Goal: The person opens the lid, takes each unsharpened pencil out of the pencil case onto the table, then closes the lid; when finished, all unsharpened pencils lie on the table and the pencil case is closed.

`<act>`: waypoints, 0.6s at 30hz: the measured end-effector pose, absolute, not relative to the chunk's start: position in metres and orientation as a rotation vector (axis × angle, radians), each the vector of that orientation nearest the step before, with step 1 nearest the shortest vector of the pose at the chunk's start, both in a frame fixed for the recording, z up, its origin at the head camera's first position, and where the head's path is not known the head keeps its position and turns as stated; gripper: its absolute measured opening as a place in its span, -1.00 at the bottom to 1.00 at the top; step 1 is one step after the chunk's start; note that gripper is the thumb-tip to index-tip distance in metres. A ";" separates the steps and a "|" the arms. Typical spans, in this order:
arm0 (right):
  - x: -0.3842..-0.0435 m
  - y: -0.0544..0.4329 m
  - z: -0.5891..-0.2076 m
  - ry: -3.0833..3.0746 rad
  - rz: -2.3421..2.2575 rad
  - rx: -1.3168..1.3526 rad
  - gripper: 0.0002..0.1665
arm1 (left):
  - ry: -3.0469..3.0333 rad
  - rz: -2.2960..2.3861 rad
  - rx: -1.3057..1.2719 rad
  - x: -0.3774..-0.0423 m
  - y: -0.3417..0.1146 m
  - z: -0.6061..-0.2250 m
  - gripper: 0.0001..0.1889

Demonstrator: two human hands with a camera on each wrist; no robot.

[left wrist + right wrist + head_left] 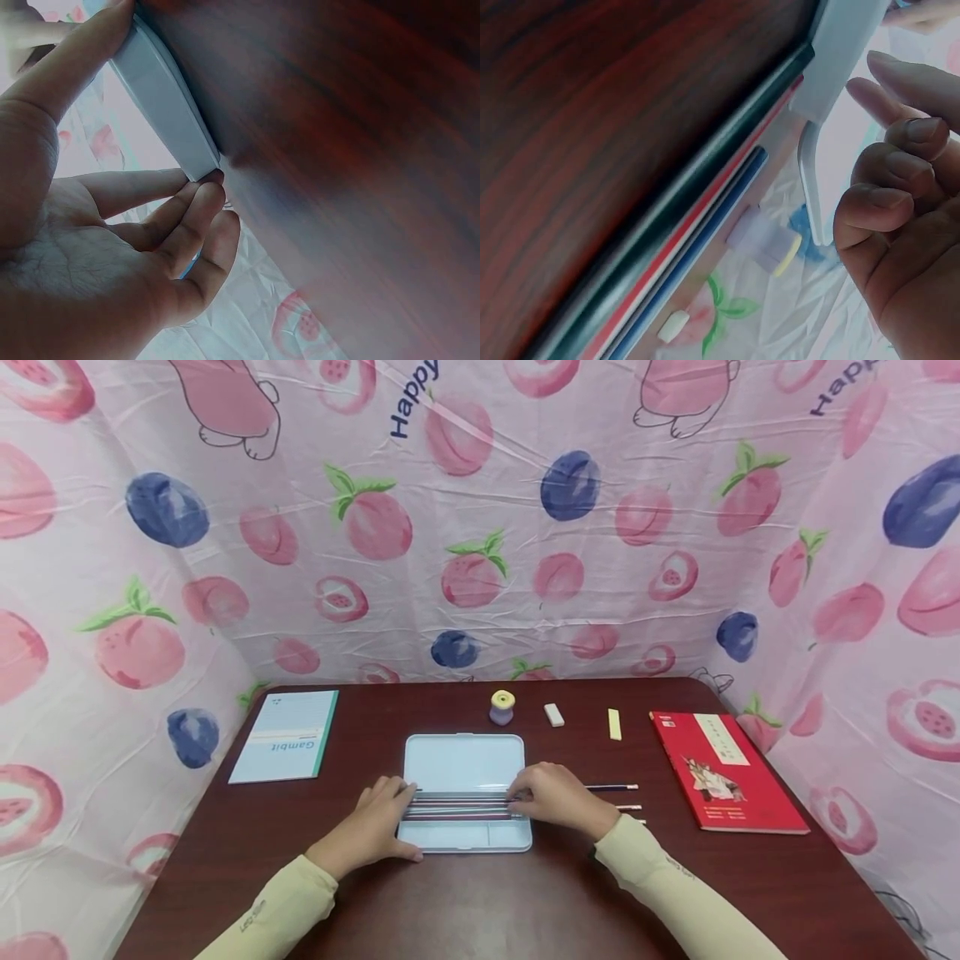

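An open pale blue pencil case (461,760) lies at the middle of the dark wooden table (480,893). Several pencils (461,807) lie across it, their ends sticking out past its right side. My left hand (371,831) holds the case's left end; in the left wrist view its thumb lies along the case's wall (161,97) and its fingers (199,217) touch the corner. My right hand (558,797) rests over the case's right end and the pencils. In the right wrist view its fingers (889,199) are loosely curled beside the case (844,45), clear of the pencils (705,217).
A light blue notebook (287,735) lies at the left, a red book (723,768) at the right. Behind the case stand a purple and yellow sharpener (502,707), a white eraser (553,714) and a yellow bar (614,724). Fruit-printed cloth walls the table.
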State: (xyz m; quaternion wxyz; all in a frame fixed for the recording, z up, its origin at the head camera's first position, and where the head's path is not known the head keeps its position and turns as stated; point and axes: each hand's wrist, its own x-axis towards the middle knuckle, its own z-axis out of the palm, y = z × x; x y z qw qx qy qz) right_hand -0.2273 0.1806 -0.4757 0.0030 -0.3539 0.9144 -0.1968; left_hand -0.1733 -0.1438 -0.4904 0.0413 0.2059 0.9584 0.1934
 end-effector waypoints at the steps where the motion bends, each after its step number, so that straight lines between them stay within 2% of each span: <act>1: -0.228 0.179 -0.476 2.865 -0.609 -1.107 -0.89 | 2.935 0.592 0.627 -0.173 -0.144 -0.491 0.11; 18: -0.230 0.167 -0.480 2.880 -0.507 -1.064 -0.86 | 2.932 0.601 0.593 -0.174 -0.144 -0.491 0.11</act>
